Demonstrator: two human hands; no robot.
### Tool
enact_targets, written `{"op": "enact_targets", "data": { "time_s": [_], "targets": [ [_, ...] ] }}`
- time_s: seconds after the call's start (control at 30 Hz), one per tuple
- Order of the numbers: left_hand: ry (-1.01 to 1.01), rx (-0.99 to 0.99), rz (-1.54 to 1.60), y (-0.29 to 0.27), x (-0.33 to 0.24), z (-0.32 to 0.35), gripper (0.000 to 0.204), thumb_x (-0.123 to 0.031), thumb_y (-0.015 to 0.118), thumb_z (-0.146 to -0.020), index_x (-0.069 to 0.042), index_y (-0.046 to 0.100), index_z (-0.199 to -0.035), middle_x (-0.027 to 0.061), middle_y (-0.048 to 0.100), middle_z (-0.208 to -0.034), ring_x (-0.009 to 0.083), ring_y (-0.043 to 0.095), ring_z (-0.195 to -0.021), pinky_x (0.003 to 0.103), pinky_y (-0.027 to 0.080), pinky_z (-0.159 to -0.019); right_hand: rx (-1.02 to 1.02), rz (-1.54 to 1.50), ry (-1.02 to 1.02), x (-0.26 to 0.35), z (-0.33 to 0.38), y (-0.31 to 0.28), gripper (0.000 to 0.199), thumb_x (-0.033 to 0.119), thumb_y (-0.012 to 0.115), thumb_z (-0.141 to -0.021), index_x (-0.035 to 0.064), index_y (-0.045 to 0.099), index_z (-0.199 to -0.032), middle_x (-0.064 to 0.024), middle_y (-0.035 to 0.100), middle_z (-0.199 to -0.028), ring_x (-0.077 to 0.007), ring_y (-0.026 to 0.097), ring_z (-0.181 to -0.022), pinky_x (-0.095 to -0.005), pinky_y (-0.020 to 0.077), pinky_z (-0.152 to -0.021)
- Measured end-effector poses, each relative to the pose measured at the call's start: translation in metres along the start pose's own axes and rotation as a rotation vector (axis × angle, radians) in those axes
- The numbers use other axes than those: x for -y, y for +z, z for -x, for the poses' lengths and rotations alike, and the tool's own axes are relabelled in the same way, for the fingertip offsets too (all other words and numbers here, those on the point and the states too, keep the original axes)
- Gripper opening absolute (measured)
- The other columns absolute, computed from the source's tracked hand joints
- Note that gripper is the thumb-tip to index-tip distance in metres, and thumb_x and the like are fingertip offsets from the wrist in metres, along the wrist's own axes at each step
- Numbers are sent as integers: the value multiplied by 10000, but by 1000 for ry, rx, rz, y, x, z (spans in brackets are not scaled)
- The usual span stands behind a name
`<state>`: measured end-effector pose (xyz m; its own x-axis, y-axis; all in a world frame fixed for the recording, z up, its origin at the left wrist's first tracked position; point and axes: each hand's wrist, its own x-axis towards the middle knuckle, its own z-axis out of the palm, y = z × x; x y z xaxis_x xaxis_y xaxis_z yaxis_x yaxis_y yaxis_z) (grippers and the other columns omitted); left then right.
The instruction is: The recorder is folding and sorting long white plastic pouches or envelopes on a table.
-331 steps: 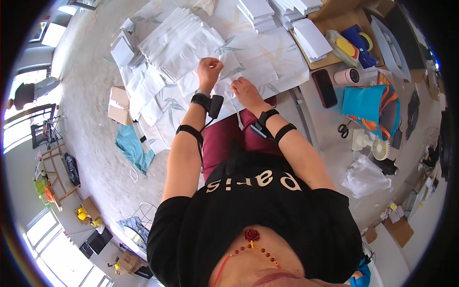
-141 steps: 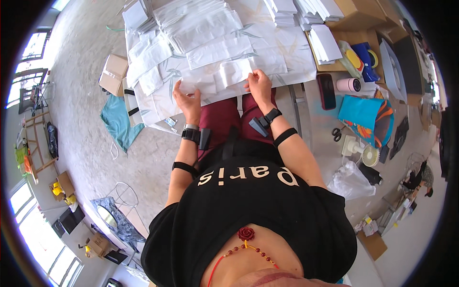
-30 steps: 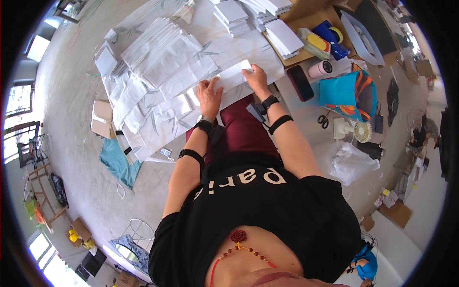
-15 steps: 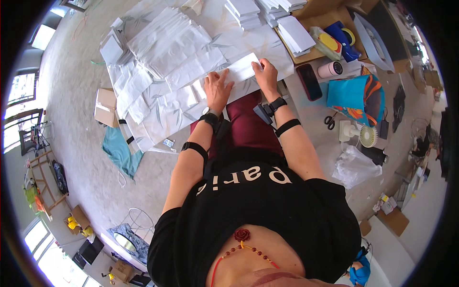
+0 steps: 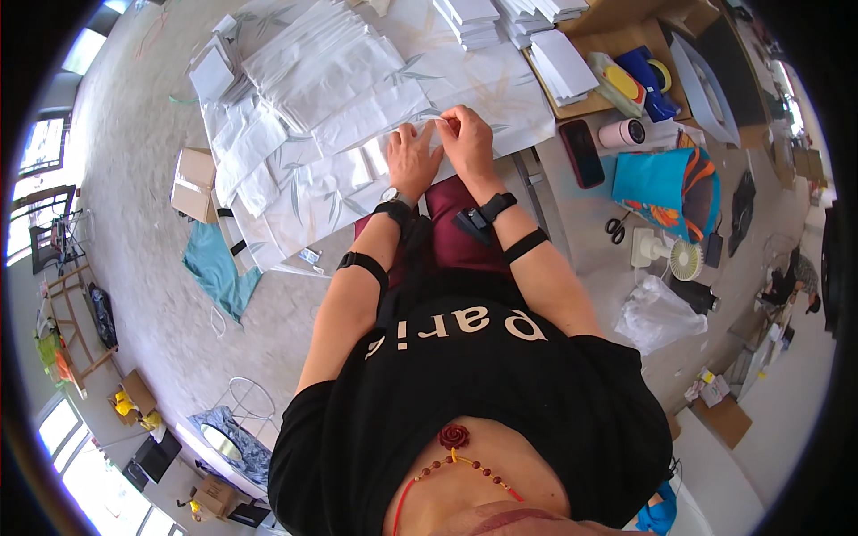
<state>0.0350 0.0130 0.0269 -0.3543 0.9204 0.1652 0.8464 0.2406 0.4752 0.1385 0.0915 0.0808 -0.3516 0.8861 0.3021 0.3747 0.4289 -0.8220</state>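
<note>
I noted white sheets (image 5: 295, 116) spread at left. Left hand (image 5: 413, 161) and right hand (image 5: 466, 138) met at the table's near edge, fingertips pinched together on a small white paper piece (image 5: 435, 128). Phone (image 5: 582, 153) lay right.

The table (image 5: 536, 165) carries white paper sheets (image 5: 331, 80) and stacked packets (image 5: 469, 18).

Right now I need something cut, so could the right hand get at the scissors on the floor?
Probably yes. The scissors lie on bare floor to the person's right, with nothing between them and the right hand. But that hand and the left hand are pinching a white sheet, so it must let go first.
</note>
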Motion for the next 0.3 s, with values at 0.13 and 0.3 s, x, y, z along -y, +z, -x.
{"op": "enact_targets", "data": {
  "time_s": [0.13, 0.3],
  "targets": [
    [-20, -65, 189, 6, 17, -3, 436, -274, 768, -857, -119, 687, -1256, 152, 600, -1096, 331, 605, -1008, 454, 509, -874, -24, 7, -12, 4, 5, 13, 135, 72, 742, -869, 21, 642, -944, -134, 668, -854, -306, 669, -761, -423, 538, -703],
    [-559, 134, 1219, -9, 37, -6, 327, -382, 695, -989, -99, 761, -1138, 144, 700, -1293, 270, 703, -1053, 419, 557, -852, 37, -15, 18, 11, 12, 21, 164, 69, 737, -869, 27, 665, -1010, -138, 678, -912, -315, 689, -806, -421, 554, -736]
  ]
}}
